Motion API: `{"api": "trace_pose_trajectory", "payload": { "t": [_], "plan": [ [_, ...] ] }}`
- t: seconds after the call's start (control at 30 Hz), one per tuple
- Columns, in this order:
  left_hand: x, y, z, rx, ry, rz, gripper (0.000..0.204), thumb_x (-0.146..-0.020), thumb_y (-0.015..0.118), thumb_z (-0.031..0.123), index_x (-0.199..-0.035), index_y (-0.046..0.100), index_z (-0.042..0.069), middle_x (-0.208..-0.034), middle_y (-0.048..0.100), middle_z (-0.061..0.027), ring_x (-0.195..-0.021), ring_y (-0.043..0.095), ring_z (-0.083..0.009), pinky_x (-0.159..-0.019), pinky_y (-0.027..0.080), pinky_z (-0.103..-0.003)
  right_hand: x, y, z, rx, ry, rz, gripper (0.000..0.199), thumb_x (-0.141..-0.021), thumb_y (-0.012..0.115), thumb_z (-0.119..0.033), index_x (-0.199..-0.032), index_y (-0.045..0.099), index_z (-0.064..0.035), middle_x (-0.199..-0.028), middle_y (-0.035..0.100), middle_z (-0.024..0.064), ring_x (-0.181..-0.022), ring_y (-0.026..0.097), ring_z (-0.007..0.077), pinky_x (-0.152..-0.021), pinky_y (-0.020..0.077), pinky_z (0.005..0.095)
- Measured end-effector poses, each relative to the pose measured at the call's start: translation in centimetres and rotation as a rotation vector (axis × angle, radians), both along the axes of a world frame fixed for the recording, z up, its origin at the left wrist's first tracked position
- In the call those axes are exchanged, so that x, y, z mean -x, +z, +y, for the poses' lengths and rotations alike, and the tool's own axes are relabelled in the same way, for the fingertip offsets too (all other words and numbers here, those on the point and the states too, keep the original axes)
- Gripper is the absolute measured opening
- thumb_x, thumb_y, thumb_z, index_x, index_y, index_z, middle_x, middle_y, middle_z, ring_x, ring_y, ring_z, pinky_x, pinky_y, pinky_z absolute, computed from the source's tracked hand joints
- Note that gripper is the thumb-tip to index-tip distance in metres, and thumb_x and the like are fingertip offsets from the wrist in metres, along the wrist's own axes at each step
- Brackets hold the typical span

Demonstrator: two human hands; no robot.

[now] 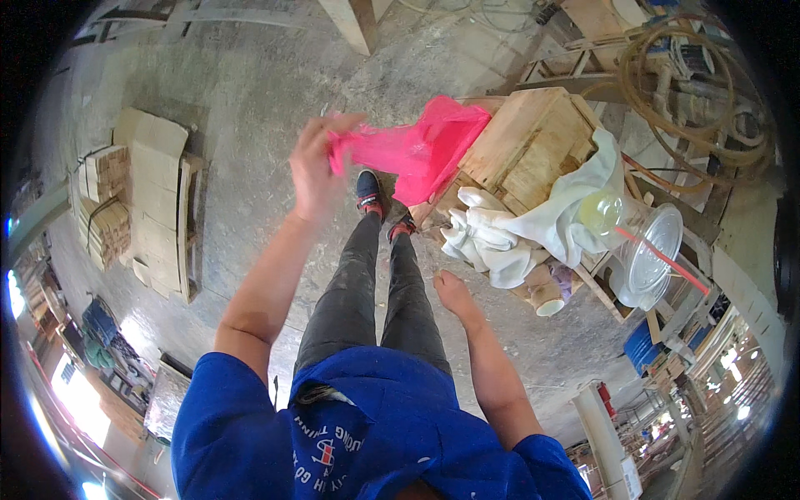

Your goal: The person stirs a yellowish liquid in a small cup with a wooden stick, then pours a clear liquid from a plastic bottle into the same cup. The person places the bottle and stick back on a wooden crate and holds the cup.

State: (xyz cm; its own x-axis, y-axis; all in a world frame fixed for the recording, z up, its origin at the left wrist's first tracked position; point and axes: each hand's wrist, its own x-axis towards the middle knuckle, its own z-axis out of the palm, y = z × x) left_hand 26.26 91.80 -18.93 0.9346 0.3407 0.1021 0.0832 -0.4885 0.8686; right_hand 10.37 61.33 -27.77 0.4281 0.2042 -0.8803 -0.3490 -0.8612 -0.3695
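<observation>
My left hand [315, 162] is closed on one end of a bright pink plastic bag [425, 148]. Stretched out to the right, the bag reaches the side of a wooden box [529, 137]. My right hand [452, 292] hangs lower, its fingers curled in; whether anything is inside them is hidden. Close by it, several white gloves [487, 237] lie in a heap beside a roll of tape [547, 300]. A white cloth or bag [575, 204] drapes over the box's near corner, next to a clear plastic cup [646, 258] with a red straw [662, 260].
On the left, flat cardboard [150, 187] covers a pallet [190, 225], beside bundles of wood pieces [104, 229]. A coiled hose [642, 100] hangs at the far right. A wooden post [354, 25] stands ahead on the concrete floor [242, 92].
</observation>
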Motion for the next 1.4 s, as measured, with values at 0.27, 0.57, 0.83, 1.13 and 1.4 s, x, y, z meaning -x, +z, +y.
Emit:
{"api": "trace_pose_trajectory", "payload": {
  "t": [0.27,0.57,0.83,1.13,1.4],
  "plan": [
    [-0.2,-9.8,-5.9,-0.258,-0.367,0.052,0.043,-0.071,0.061,-0.001,-0.113,0.061,0.011,-0.106,0.055,-0.0108,-0.091,0.056,-0.0250,-0.076,0.049,-0.036,0.4,1.7,-0.1,-0.057,-0.181,-0.093,0.031,-0.087,0.043,-0.027,-0.092,0.055,0.0012,-0.090,0.058,0.0278,-0.089,0.054,0.0446,-0.077,0.0423,0.0475],
    [-2.2,-12.5,-9.3,-0.638,-0.693,0.525,0.048,-0.084,0.047,0.008,-0.131,0.041,0.016,-0.128,0.044,-0.0137,-0.112,0.050,-0.0310,-0.086,0.048,-0.042,1.1,1.5,-1.1,-0.017,-0.254,-0.098,0.028,-0.088,0.044,-0.025,-0.089,0.052,0.0017,-0.090,0.057,0.0292,-0.088,0.054,0.0466,-0.074,0.0425,0.0500],
    [-5.5,-14.2,-10.8,-0.294,-0.808,0.506,0.037,-0.081,0.051,0.007,-0.117,0.055,0.006,-0.108,0.057,-0.0171,-0.097,0.059,-0.0321,-0.078,0.049,-0.042,1.2,1.8,-0.9,0.021,-0.339,-0.049,0.028,-0.088,0.045,-0.025,-0.088,0.054,0.0018,-0.086,0.058,0.0287,-0.086,0.055,0.0462,-0.073,0.0432,0.0481],
    [-13.8,-17.3,-13.2,0.109,-0.561,0.351,0.023,-0.079,0.055,0.017,-0.095,0.066,0.005,-0.084,0.065,-0.0183,-0.079,0.062,-0.0340,-0.074,0.049,-0.041,0.7,1.9,0.3,0.084,-0.424,0.043,0.027,-0.087,0.045,-0.026,-0.093,0.057,-0.0031,-0.086,0.060,0.0248,-0.087,0.057,0.0431,-0.074,0.0446,0.0462],
    [-15.2,-17.4,-14.5,-0.037,-0.746,0.380,0.020,-0.077,0.054,0.016,-0.089,0.064,0.004,-0.085,0.063,-0.0199,-0.080,0.061,-0.0370,-0.072,0.048,-0.045,0.1,2.4,1.5,0.025,-0.458,0.024,0.029,-0.087,0.045,-0.026,-0.091,0.057,-0.0004,-0.080,0.060,0.0228,-0.079,0.060,0.0387,-0.070,0.0459,0.0420]
  ]
}}
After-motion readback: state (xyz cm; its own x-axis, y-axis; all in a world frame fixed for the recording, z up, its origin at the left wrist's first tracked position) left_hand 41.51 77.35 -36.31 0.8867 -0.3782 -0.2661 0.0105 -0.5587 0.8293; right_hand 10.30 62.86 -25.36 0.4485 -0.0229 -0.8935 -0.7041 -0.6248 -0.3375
